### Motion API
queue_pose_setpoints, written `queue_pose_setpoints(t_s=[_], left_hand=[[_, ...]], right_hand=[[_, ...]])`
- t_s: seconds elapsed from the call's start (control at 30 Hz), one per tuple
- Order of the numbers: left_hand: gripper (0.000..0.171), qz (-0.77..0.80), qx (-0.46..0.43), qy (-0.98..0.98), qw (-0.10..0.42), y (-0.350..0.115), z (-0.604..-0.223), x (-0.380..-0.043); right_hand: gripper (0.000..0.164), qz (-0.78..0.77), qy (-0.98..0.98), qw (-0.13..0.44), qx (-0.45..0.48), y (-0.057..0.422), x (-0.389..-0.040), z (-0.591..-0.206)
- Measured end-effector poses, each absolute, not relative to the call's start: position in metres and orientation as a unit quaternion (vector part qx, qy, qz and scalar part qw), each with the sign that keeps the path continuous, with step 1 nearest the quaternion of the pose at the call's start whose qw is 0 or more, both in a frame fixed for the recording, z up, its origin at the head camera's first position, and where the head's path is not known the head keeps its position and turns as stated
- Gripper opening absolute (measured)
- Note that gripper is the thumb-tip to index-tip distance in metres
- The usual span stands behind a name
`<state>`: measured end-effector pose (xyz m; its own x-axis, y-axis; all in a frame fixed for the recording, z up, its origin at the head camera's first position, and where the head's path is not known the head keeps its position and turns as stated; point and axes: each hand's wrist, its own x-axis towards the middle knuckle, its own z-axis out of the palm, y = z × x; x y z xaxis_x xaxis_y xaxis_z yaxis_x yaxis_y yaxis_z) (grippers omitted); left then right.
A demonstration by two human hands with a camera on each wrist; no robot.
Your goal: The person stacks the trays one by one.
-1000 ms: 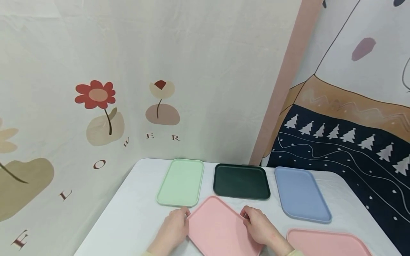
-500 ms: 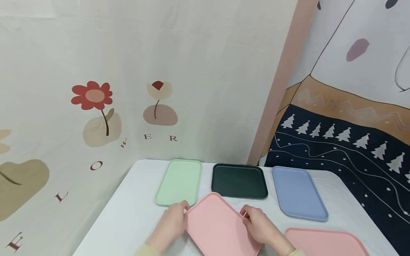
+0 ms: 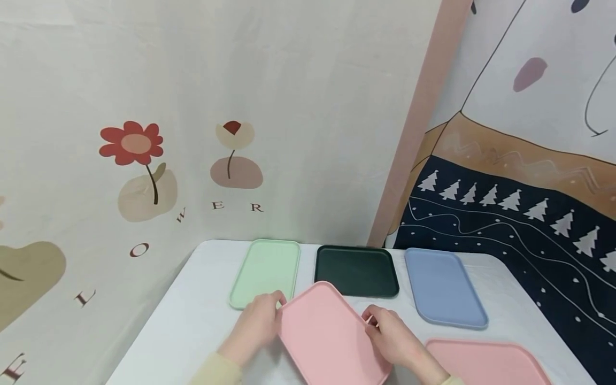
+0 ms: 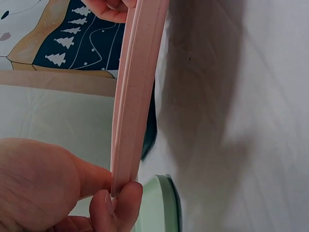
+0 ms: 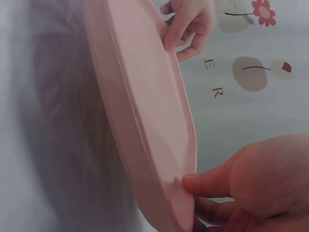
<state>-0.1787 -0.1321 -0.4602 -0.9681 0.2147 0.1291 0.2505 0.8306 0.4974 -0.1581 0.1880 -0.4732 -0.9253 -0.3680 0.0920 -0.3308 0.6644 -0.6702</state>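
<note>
A pink rectangular tray (image 3: 332, 331) is held between both hands in the head view, turned at an angle with one corner pointing toward the back. My left hand (image 3: 257, 321) pinches its left edge, the thumb on one face and fingertips behind, as the left wrist view shows on the tray's rim (image 4: 133, 106). At the opposite side my right hand (image 3: 392, 337) grips the rim, thumb on the inner face of the tray (image 5: 154, 92) and fingers curled behind it. The tray's shadow falls on the white cloth beneath, with a gap between them in both wrist views.
Across the back of the white table (image 3: 168, 331) lie a light green tray (image 3: 267, 270), a dark green tray (image 3: 357, 271) and a blue tray (image 3: 445, 289). Another pink tray (image 3: 486, 363) lies at the front right. A printed curtain (image 3: 308, 133) hangs directly behind the table.
The held pink tray has risen slightly, its far corner now overlapping the dark green tray's lower edge in view. Both hands moved up with it, and the head view shifted a little to the right.
</note>
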Motion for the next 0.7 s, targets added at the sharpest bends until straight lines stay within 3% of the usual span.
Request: queue_pose_setpoints(t_s=[0.43, 0.7], left_hand=[[0.018, -0.329, -0.113, -0.937, 0.021, -0.130, -0.458, -0.185], [0.052, -0.456, -0.080, -0.886, -0.039, -0.120, -0.473, -0.176]], right_hand=[[0.016, -0.397, 0.906, 0.001, -0.144, 0.192, -0.150, -0.471], [0.014, -0.424, 0.901, 0.007, -0.094, 0.200, -0.150, -0.472]])
